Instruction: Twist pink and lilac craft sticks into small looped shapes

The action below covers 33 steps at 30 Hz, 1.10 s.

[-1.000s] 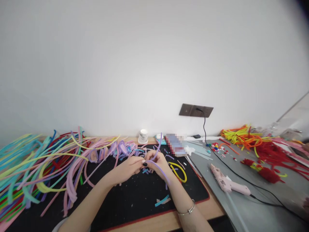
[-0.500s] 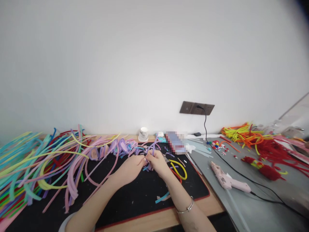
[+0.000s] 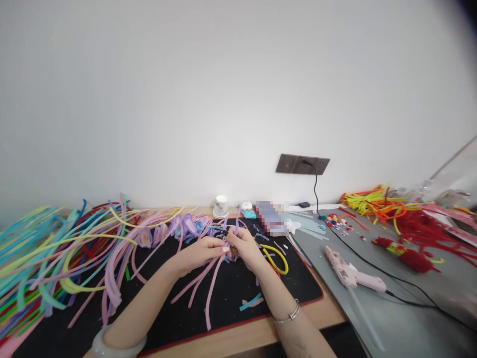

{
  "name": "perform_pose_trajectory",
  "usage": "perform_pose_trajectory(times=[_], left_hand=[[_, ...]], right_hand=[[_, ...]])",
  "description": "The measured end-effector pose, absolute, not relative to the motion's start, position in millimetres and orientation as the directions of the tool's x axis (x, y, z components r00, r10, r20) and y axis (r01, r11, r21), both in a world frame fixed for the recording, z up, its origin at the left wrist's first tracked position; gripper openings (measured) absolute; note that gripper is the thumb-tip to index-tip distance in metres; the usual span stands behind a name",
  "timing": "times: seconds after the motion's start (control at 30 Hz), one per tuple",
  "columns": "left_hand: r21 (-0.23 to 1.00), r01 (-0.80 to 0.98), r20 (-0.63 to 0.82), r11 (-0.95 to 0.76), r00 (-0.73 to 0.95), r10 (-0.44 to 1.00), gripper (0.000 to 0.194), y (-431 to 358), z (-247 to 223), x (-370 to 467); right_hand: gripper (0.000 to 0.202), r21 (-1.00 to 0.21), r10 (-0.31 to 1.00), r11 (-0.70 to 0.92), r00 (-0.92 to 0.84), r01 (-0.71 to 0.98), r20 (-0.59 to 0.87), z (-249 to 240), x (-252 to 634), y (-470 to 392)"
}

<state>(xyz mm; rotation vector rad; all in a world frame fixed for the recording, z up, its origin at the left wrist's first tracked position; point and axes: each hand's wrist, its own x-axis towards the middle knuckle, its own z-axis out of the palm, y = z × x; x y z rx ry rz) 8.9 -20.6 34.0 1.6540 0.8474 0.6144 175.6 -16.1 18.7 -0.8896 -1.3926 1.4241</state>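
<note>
Pink fuzzy pipe cleaners [image 3: 211,293] spread over the black mat [image 3: 179,318] below the left hand [image 3: 203,252], its fingers pinched on them; the right hand [image 3: 245,247], fingers curled closed, grips a purple fuzzy pipe cleaner [image 3: 238,219]. Knuckles hide the gripped parts.

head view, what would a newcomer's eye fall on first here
Probably the tangle of multicoloured fuzzy strips sprawled across the left side. Then the left hand and right hand, close together over the black mat, with pink strips fanning out below them. Farther right, a pink glue gun lies on the grey surface.
</note>
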Motion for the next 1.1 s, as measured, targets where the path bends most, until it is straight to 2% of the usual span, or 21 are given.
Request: perform_pose_trajectory(times=[0.1, 0.23, 0.33, 0.5, 0.67, 0.87, 1.1], left_hand=[[0.988, 0.142, -0.036, -0.058, 0.584, 0.811, 0.034, -20, 30, 12], [0.996, -0.066, -0.024, 0.062, 0.463, 0.886, 0.033, -17, 26, 16], [0.979, -0.170, -0.046, 0.108, 0.333, 0.942, 0.032, -15, 24, 16], [0.978, -0.166, -0.081, 0.127, 0.259, 0.962, 0.032, -15, 22, 12], [0.971, -0.173, -0.117, 0.163, 0.247, 0.962, 0.034, -16, 25, 12], [0.980, -0.163, -0.077, 0.117, 0.234, 0.969, 0.033, -16, 24, 11], [0.994, -0.104, -0.009, 0.026, 0.160, 0.987, 0.036, -15, 27, 7]], right_hand=[[0.038, -0.990, 0.939, 0.036, -0.334, -0.140, 0.081, 18, 176, -15], [0.041, -0.985, 0.941, 0.044, -0.323, -0.169, 0.097, 18, 179, -13], [0.037, -0.993, 0.935, 0.095, -0.336, -0.075, 0.115, 20, 178, -15], [0.031, -0.988, 0.930, 0.126, -0.358, 0.090, 0.086, 21, 177, -20], [0.034, -0.984, 0.909, 0.141, -0.409, 0.110, 0.084, 19, 180, -17], [0.022, -0.943, 0.912, 0.283, -0.352, 0.173, 0.209, 19, 176, -19], [0.017, -0.952, 0.904, 0.262, -0.386, 0.159, 0.185, 24, 178, -21]])
